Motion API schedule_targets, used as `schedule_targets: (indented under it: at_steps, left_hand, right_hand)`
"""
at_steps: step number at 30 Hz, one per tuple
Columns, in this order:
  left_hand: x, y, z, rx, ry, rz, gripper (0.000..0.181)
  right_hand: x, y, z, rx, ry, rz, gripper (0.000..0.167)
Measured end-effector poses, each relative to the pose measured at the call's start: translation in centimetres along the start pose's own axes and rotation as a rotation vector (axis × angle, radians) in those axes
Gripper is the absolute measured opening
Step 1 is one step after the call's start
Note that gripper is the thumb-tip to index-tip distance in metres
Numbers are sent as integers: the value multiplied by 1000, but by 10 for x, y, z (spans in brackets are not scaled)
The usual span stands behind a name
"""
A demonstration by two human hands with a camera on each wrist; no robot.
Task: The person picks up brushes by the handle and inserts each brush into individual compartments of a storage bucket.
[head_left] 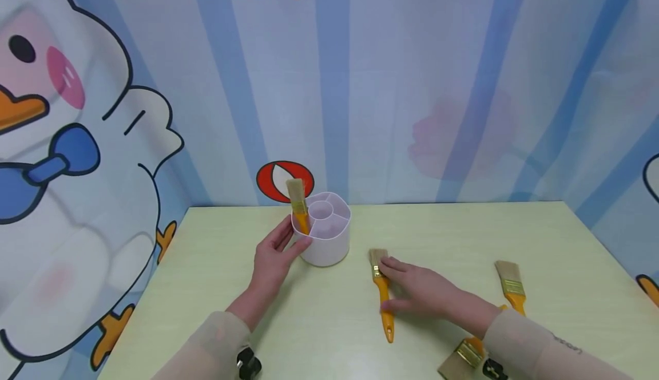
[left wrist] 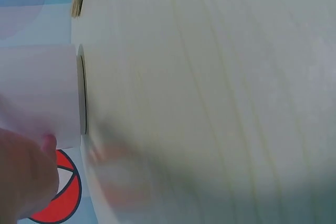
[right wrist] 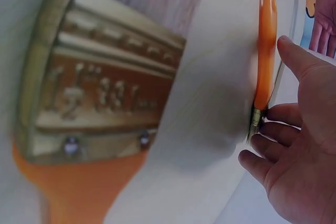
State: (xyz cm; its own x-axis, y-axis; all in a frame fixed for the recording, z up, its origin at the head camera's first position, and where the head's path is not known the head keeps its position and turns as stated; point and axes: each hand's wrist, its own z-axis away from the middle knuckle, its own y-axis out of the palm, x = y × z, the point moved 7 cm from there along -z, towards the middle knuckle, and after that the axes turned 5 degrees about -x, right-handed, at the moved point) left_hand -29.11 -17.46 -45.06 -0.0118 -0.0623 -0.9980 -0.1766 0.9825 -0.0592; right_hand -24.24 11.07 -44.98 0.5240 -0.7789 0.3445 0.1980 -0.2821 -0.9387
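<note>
My left hand [head_left: 273,262] [left wrist: 26,177] grips the side of a pale, round, divided holder [head_left: 324,251] [left wrist: 39,93], thumb at its front rim. One brush [head_left: 300,214] stands in the holder's left compartment, bristles up. Right of the holder, another brush [head_left: 383,294] [right wrist: 266,45] with an orange handle lies on the table, bristles toward the back. My right hand [head_left: 432,294] [right wrist: 310,124] touches its right side, thumb by the handle and fingertips near the metal band, fingers loosely bent and not closed round it. The left fingers behind the holder are partly hidden.
On the pale table [head_left: 170,288], a brush [head_left: 511,282] lies at the right. Another brush [head_left: 463,360] lies near the right forearm, partly covered by the sleeve. A large brush [right wrist: 100,98] appears close up in the right wrist view. A printed backdrop [head_left: 381,82] rises behind the table.
</note>
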Motion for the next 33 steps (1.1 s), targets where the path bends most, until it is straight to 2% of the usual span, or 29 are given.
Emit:
schedule_targets:
  at_steps: [8,13,17,21,27,33]
  left_hand:
    - [0,-1,-3,10,12,11,77]
    - [0,-1,-4,15,13,17,75]
    - [0,-2,-4,14,6,7,74]
    - [0,-2,-4,17,8,-4,74]
    - [0,-2,-3,24,4,1,75]
    - [0,-3,-3,23,0,3,76]
  right_hand:
    - [-5,-3,-3,14,-63,45,85]
    - [-15,-9,-7,76,-92,35,83]
    - [-23,-15,-10,148,-83,28,82]
    - [-30,-19,-12,186,-73,38,82]
    - [-40,-21,-13,200,-67,66,82]
    - [-38,-20,-9,144,-77,28,78]
